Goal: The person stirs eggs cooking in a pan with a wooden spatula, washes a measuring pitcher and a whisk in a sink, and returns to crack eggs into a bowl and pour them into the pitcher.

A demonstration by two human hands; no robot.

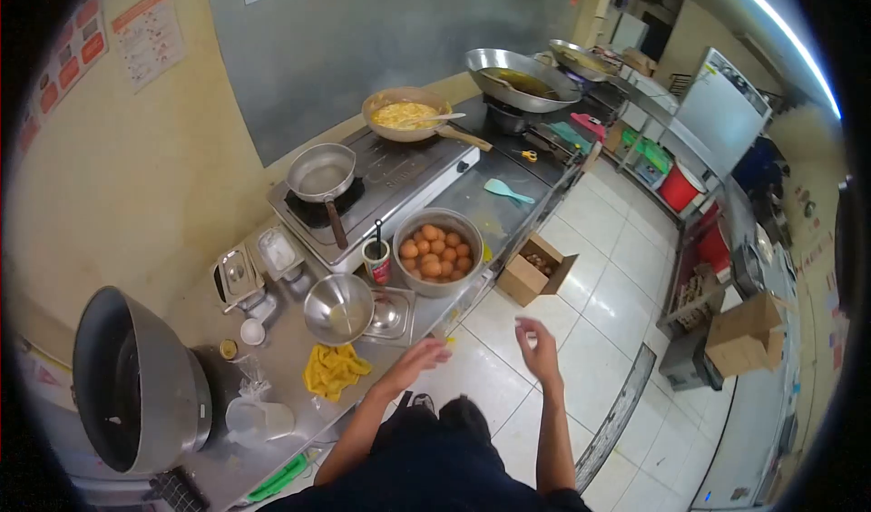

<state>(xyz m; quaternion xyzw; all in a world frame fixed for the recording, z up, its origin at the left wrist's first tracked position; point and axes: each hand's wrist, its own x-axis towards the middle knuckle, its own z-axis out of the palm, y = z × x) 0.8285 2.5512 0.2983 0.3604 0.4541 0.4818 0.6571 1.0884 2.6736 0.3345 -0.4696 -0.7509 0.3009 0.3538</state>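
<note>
My left hand (420, 364) is raised in front of the counter edge, empty, with its fingers apart. Level with it over the floor, my right hand (538, 347) is also empty, its fingers spread and slightly curled. Nearest the left hand are a metal lidded tray (406, 329), a steel mixing bowl (337, 305) with a little yellowish residue, and a crumpled yellow cloth (334, 371). Just beyond stands a metal pot (442, 290) filled with several brown eggs (435, 253). A printed cup (376, 262) holding a dark-handled utensil stands beside the pot.
On the stove (399, 185) sit a saucepan (322, 174) and a frying pan (374, 120) of yellow egg mixture with a spatula. A turquoise spatula (508, 191) lies beyond. An open carton (522, 282) is on the tiled floor. A large dark pot (186, 394) stands left; woks (544, 103) stand farther back.
</note>
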